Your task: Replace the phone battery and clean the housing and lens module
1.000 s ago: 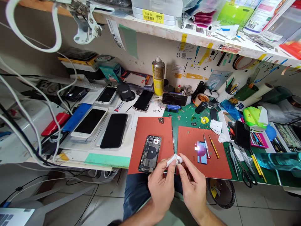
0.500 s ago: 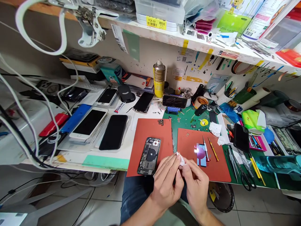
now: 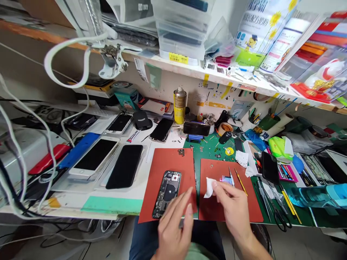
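A small white tissue (image 3: 209,187) is pinched between the thumb and fingers of my right hand (image 3: 234,202), above the right red mat (image 3: 217,211). My left hand (image 3: 175,225) has its fingers stretched out, thumb apart, with nothing held in it. Just beyond its fingers lies an opened phone (image 3: 167,193), its inner parts facing up, on the left red mat (image 3: 151,180). A shiny small piece (image 3: 225,179), partly hidden by my right hand, rests near a silver screwdriver (image 3: 231,176) and a gold screwdriver (image 3: 240,181).
Several phones, including a large black one (image 3: 124,167), lie on the left. A yellow spray can (image 3: 179,105) stands at the back. Scissors (image 3: 282,219), tweezers (image 3: 262,196) and a blue bottle (image 3: 314,196) are on the right. A loaded shelf (image 3: 195,70) hangs above.
My hands have moved apart, and my left hand has let go of the tissue and opened. The tissue hangs from my right hand. The camera view has tilted up slightly.
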`<state>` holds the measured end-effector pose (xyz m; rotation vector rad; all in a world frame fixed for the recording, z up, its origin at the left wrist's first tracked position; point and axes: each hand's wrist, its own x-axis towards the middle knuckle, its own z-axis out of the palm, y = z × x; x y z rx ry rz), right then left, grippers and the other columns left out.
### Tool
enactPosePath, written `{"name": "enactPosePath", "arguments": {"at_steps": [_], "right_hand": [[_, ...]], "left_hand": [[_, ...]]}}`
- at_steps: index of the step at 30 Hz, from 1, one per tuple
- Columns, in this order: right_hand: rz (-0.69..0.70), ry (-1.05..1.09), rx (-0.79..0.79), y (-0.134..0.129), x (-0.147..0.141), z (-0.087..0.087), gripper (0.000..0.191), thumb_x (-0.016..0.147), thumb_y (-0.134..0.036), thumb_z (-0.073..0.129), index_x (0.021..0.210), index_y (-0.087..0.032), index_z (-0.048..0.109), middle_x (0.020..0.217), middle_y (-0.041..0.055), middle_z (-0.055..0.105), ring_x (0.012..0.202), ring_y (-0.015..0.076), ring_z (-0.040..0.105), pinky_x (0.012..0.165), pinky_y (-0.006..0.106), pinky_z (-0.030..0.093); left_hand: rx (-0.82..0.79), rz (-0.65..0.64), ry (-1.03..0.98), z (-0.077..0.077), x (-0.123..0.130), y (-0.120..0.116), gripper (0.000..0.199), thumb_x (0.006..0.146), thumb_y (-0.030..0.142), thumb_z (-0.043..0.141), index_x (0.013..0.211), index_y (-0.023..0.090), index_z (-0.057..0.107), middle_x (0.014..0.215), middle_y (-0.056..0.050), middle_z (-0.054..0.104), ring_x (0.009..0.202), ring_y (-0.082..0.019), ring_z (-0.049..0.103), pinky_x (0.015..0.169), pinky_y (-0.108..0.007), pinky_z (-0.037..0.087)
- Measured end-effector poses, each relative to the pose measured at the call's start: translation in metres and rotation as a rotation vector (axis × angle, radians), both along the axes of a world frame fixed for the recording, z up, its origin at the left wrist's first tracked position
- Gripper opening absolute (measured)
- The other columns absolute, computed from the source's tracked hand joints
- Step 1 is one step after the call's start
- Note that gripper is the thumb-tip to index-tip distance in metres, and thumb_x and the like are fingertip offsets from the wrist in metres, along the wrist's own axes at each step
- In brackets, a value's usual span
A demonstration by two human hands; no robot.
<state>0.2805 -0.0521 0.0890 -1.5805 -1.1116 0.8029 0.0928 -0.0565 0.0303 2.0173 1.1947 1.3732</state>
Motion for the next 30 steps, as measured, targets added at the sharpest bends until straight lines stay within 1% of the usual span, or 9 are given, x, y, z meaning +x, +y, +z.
{"name": "enactPosePath", "arguments": {"at_steps": [3, 6, 7, 10, 13, 17, 23, 26, 30], "right_hand": [[0.005, -0.334, 0.083, 0.043, 0.034, 0.031, 0.037, 0.102, -0.049, 0.065, 0.087, -0.023, 0.087, 0.084, 0.0039, 0.080, 0.074, 0.0198, 0.070, 0.069, 0.030, 0.052], [-0.010, -0.960, 0.083, 0.109, 0.065, 0.061, 0.047, 0.110, -0.048, 0.048, 0.101, -0.022, 0.087, 0.089, 0.0060, 0.081, 0.078, 0.0203, 0.072, 0.071, 0.031, 0.050], [0.001, -1.042, 0.064, 0.134, 0.073, 0.068, 0.046, 0.111, -0.045, 0.048, 0.103, -0.022, 0.087, 0.094, 0.0075, 0.082, 0.083, 0.0219, 0.074, 0.076, 0.031, 0.050], [0.057, -1.184, -0.019, 0.202, 0.091, 0.077, 0.037, 0.107, -0.041, 0.055, 0.104, -0.021, 0.086, 0.100, 0.0115, 0.082, 0.095, 0.0272, 0.076, 0.083, 0.034, 0.050], [0.100, -1.300, -0.139, 0.248, 0.100, 0.073, 0.032, 0.106, -0.036, 0.059, 0.104, -0.016, 0.083, 0.103, 0.0169, 0.081, 0.101, 0.0294, 0.076, 0.087, 0.037, 0.053], [0.157, -1.396, -0.242, 0.275, 0.106, 0.063, 0.032, 0.107, -0.044, 0.062, 0.121, -0.017, 0.073, 0.121, 0.0111, 0.075, 0.110, 0.0240, 0.072, 0.100, 0.045, 0.058], [0.218, -1.456, -0.314, 0.292, 0.109, 0.053, 0.033, 0.106, -0.043, 0.067, 0.127, -0.018, 0.069, 0.129, 0.0097, 0.071, 0.112, 0.0239, 0.071, 0.099, 0.047, 0.060], [0.237, -1.471, -0.329, 0.296, 0.111, 0.049, 0.033, 0.106, -0.043, 0.067, 0.128, -0.018, 0.068, 0.130, 0.0097, 0.070, 0.113, 0.0240, 0.071, 0.099, 0.047, 0.061], [0.250, -1.490, -0.337, 0.298, 0.112, 0.046, 0.034, 0.106, -0.043, 0.067, 0.129, -0.019, 0.068, 0.132, 0.0101, 0.070, 0.115, 0.0246, 0.070, 0.101, 0.048, 0.060]], "left_hand": [[0.023, 0.231, 0.246, -0.007, -0.036, 0.011, 0.031, 0.107, 0.028, 0.061, 0.137, 0.023, 0.066, 0.120, -0.010, 0.077, 0.106, -0.026, 0.075, 0.097, -0.037, 0.057], [-0.057, 0.398, 0.568, -0.014, -0.058, 0.020, 0.061, 0.106, 0.065, 0.048, 0.131, 0.011, 0.064, 0.112, -0.018, 0.073, 0.098, -0.035, 0.071, 0.081, -0.044, 0.057], [-0.058, 0.417, 0.650, -0.017, -0.060, 0.021, 0.073, 0.105, 0.072, 0.042, 0.130, 0.006, 0.062, 0.110, -0.020, 0.071, 0.099, -0.038, 0.069, 0.080, -0.046, 0.057], [-0.004, 0.422, 0.793, -0.023, -0.056, 0.022, 0.087, 0.105, 0.075, 0.032, 0.128, -0.003, 0.061, 0.105, -0.024, 0.066, 0.098, -0.040, 0.065, 0.083, -0.050, 0.056], [-0.006, 0.436, 0.846, -0.026, -0.045, 0.022, 0.083, 0.107, 0.070, 0.029, 0.126, -0.005, 0.060, 0.101, -0.022, 0.062, 0.092, -0.039, 0.063, 0.078, -0.049, 0.055], [-0.111, 0.429, 0.808, -0.031, -0.042, 0.026, 0.079, 0.107, 0.065, 0.025, 0.128, -0.003, 0.059, 0.099, -0.019, 0.059, 0.090, -0.039, 0.063, 0.075, -0.049, 0.055], [-0.463, 0.341, 0.609, -0.047, -0.050, 0.032, 0.078, 0.091, 0.075, 0.057, 0.131, 0.008, 0.056, 0.108, -0.018, 0.063, 0.100, -0.041, 0.067, 0.082, -0.050, 0.056], [-0.667, 0.336, 0.446, -0.042, -0.050, 0.037, 0.073, 0.088, 0.076, 0.056, 0.128, 0.016, 0.058, 0.117, -0.018, 0.066, 0.102, -0.042, 0.069, 0.081, -0.050, 0.056], [-0.855, 0.263, 0.198, -0.023, -0.047, 0.040, 0.068, 0.089, 0.079, 0.051, 0.124, 0.022, 0.062, 0.124, -0.017, 0.070, 0.108, -0.042, 0.071, 0.081, -0.047, 0.057]]}}
